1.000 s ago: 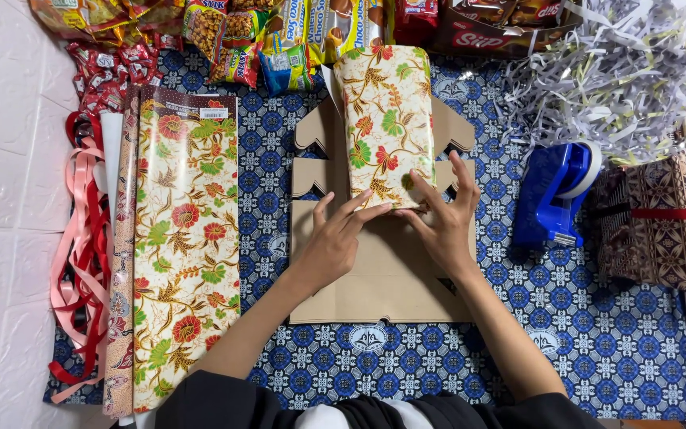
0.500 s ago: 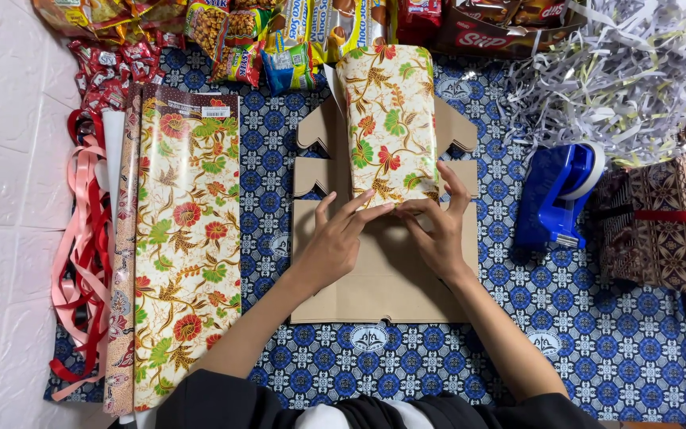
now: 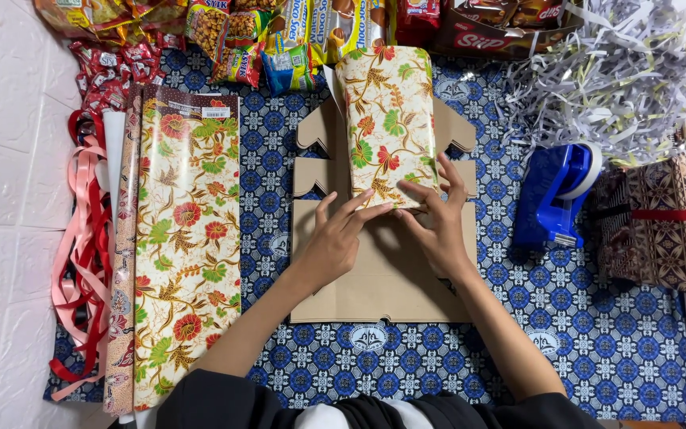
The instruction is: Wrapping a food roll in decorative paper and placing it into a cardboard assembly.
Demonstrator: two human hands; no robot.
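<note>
two hands on a floral-wrapped box
left hand and right hand press spread fingers on its near end, seemingly flattening paper

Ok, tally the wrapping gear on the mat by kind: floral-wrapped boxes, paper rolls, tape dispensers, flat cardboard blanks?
Floral-wrapped box, under both hands: 1
Floral paper roll: 1
Blue tape dispenser: 1
Flat cardboard blank: 1
Total: 4

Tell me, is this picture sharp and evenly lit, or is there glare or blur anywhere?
Head view: even, soft light; both hands, left hand and right hand, look sharp on the wrapped box; small glare spots on the shiny snack packets; faint shadows only beside the tape dispenser.
</note>
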